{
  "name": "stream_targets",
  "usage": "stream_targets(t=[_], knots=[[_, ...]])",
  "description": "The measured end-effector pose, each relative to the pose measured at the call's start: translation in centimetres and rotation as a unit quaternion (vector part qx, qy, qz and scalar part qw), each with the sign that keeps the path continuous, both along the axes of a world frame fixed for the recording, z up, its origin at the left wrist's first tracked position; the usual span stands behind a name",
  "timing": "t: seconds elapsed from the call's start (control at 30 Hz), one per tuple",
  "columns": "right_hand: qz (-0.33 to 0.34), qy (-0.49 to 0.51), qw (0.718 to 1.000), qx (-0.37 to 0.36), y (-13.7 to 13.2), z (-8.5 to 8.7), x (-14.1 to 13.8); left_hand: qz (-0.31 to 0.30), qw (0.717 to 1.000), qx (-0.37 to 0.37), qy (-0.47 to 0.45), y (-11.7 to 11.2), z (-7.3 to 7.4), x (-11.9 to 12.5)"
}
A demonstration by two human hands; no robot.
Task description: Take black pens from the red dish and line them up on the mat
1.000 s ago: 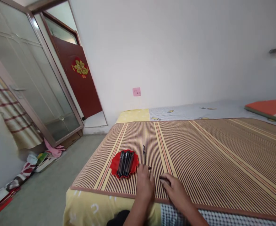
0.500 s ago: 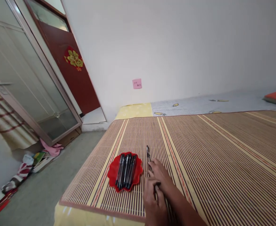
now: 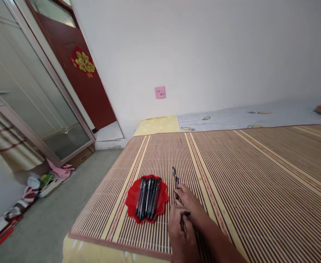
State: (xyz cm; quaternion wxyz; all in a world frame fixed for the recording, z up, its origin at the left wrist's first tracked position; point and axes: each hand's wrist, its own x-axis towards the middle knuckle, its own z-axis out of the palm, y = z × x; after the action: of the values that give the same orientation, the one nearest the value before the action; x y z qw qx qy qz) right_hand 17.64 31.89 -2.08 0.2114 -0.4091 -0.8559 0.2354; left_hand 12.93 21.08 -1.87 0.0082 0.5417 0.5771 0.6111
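A black pen points away from me over the bamboo mat, its clip end uppermost. My right hand is closed around its lower part. Just in front and below, my left hand is curled shut close against the right one. A small dark piece shows between its thumb and fingers; whether it belongs to the pen I cannot tell. Left of both hands lies a red scalloped dish. Several black pens rest in it side by side.
The striped bamboo mat covers the bed, with patterned sheet behind it. A pink note is stuck to the white wall. Glass door, red door and floor clutter are at the left.
The view has shifted slightly, so the dish and hands appear a little further right. Both hands keep nearly the same pose, and the pen stays in the right hand.
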Motion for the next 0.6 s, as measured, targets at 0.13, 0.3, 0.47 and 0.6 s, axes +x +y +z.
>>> stream_targets(t=[0.13,0.3,0.47,0.6], knots=[[0.007,0.003,1.000,-0.016,-0.4,0.2,0.4,0.006,1.000,-0.010,0.003,0.0,0.1,0.0],[0.024,-0.002,0.999,-0.031,-1.1,1.2,0.9,0.001,1.000,-0.012,-0.003,-0.2,0.5,0.2],[0.035,0.012,0.998,-0.042,-1.5,0.5,1.0,0.009,1.000,-0.010,0.006,-0.3,0.6,0.2],[0.031,0.044,0.997,-0.058,-1.8,-0.7,0.8,0.025,0.999,-0.001,0.021,-0.5,0.4,0.2]])
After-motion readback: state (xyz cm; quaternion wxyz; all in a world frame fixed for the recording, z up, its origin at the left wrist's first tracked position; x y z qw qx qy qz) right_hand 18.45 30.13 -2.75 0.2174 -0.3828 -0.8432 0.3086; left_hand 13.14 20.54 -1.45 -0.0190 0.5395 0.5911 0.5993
